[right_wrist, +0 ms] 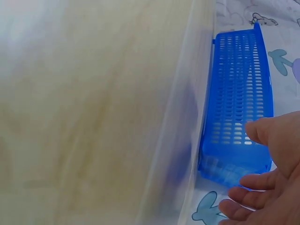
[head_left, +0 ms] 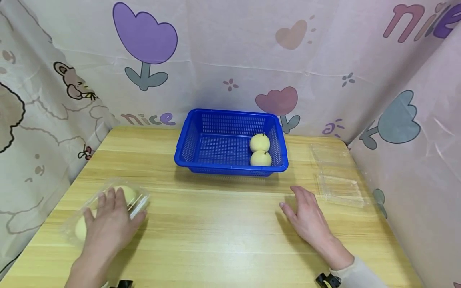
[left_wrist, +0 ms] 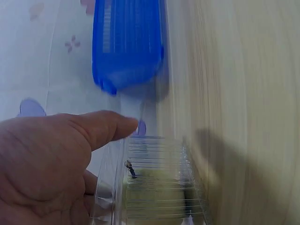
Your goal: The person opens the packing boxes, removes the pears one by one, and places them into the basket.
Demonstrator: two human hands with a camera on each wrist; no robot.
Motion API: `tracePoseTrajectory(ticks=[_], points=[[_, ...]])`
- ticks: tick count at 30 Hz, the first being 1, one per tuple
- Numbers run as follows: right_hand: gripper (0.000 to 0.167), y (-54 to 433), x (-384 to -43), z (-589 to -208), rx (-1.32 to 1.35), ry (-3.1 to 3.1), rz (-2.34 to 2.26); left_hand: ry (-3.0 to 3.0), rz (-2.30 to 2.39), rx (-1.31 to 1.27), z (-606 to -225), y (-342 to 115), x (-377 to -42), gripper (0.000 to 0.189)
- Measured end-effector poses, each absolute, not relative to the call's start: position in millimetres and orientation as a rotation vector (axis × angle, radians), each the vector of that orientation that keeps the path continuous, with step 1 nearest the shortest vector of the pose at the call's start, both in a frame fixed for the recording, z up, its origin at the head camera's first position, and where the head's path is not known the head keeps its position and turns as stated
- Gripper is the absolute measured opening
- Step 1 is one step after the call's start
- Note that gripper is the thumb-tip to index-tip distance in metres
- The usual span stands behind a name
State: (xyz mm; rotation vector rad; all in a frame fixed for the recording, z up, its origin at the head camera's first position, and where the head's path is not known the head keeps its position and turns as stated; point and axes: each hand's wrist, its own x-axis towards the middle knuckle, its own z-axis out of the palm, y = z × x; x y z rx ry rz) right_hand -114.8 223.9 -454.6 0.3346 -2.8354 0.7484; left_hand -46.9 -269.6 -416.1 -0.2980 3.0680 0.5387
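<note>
On the left of the table lies a clear plastic box (head_left: 140, 204) holding two pale yellow pears (head_left: 126, 194). My left hand (head_left: 109, 224) rests over this box, fingers extended across its top and thumb by its near right side. In the left wrist view the thumb (left_wrist: 115, 126) points straight out past the box's ribbed wall (left_wrist: 154, 154), and a pear (left_wrist: 154, 197) with a dark stem shows through the plastic. My right hand (head_left: 307, 218) hovers above the table on the right, fingers relaxed, holding nothing.
A blue plastic basket (head_left: 230, 170) stands at the back middle, with two pears (head_left: 260, 143) at its right end. Another clear plastic box (head_left: 340, 180), open, lies near the right table edge. Printed cloth (head_left: 216, 48) hangs behind and along both sides.
</note>
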Motion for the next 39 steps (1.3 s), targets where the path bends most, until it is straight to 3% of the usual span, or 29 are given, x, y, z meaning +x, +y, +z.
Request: tracePoseTrajectory(ticks=[8, 23, 39], points=[[0.063, 214, -113, -455, 0.326, -2.891, 0.783, 3.049, 0.596, -0.132, -409, -216, -53, 0.087], [0.059, 192, -114, -455, 0.305, -2.982, 0.932, 3.103, 0.576, 0.186, -406, -148, -47, 0.081], [0.058, 173, -101, -456, 0.334, -3.018, 1.057, 3.053, 0.485, 0.663, -415, -105, -47, 0.078]])
